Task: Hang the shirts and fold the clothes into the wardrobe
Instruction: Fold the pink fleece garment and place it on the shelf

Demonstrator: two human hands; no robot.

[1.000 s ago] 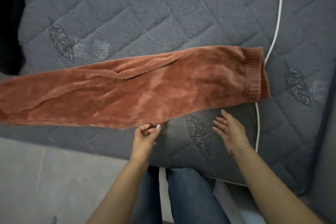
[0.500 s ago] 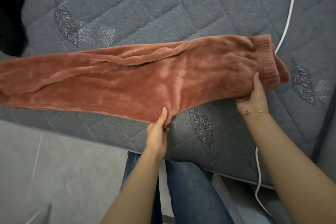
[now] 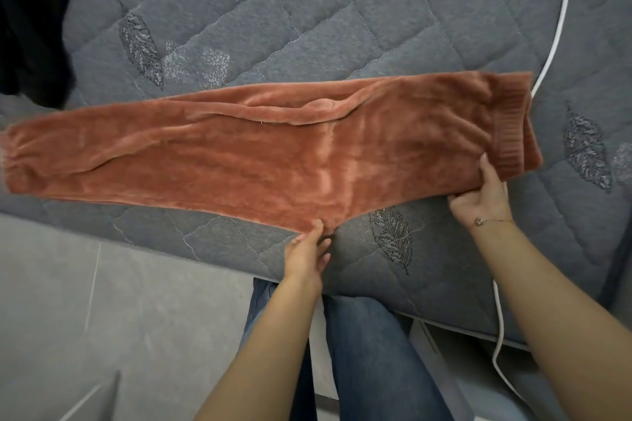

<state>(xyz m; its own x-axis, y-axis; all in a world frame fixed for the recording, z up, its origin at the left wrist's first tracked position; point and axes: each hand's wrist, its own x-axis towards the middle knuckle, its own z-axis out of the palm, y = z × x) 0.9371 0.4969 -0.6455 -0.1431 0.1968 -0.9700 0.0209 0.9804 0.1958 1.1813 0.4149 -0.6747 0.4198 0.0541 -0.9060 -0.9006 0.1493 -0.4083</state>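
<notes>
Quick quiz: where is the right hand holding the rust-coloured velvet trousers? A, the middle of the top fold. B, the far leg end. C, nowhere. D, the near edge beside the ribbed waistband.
D: the right hand grips the trousers at the near edge beside the ribbed waistband.

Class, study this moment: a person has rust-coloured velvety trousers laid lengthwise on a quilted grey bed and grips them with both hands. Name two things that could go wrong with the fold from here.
1. The far leg end of the trousers hangs near the bed edge at left; it may slide off when lifted.
2. The left hand pinches only the near edge while the right hand grips by the ribbed waistband, so layers could shift and fold unevenly.
</notes>
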